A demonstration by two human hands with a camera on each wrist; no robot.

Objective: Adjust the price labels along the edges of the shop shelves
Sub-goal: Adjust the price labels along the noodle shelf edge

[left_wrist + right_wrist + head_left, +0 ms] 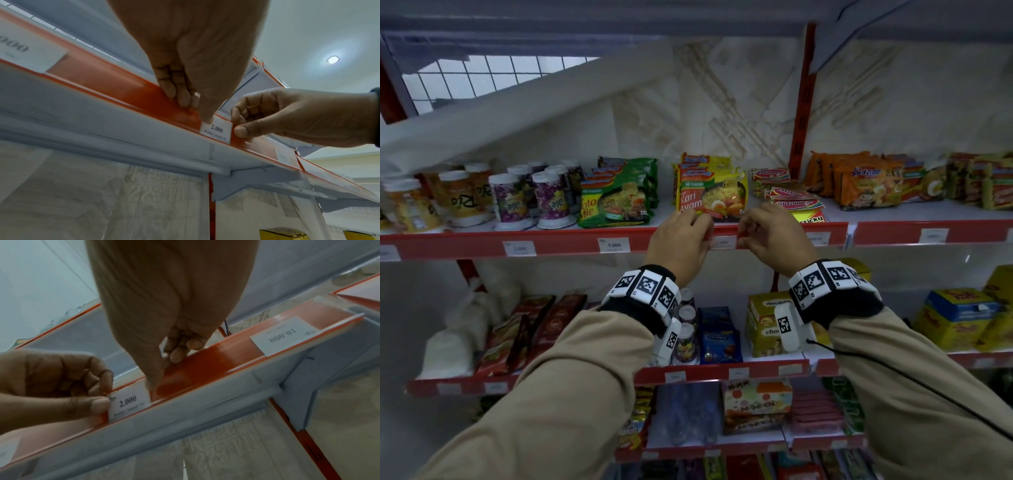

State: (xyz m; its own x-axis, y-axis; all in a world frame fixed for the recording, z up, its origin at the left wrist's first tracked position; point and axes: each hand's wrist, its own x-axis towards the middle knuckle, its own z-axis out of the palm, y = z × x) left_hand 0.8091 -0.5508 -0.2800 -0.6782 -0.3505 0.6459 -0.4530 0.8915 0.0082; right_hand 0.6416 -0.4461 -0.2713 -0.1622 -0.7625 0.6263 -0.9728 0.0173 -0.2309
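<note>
A small white price label (723,242) reading 2.000 sits in the red label strip (571,245) along the upper shelf's front edge. My left hand (688,236) is at its left end. The thumb presses the label (217,131) at its upper left corner, and the fingers (180,95) curl over the strip's top. My right hand (756,236) is at the right end. Its thumb (152,382) touches the label (129,402) at its right edge, with the fingers (179,353) hooked over the strip. Both hands hide the label's ends in the head view.
Noodle packs (712,195) stand on the shelf just above my hands, with cups (510,198) to the left. Other labels (614,244) sit along the strip, one reading 10.000 (285,335) to the right. A red upright (799,113) rises behind. Stocked lower shelves (722,371) lie beneath my forearms.
</note>
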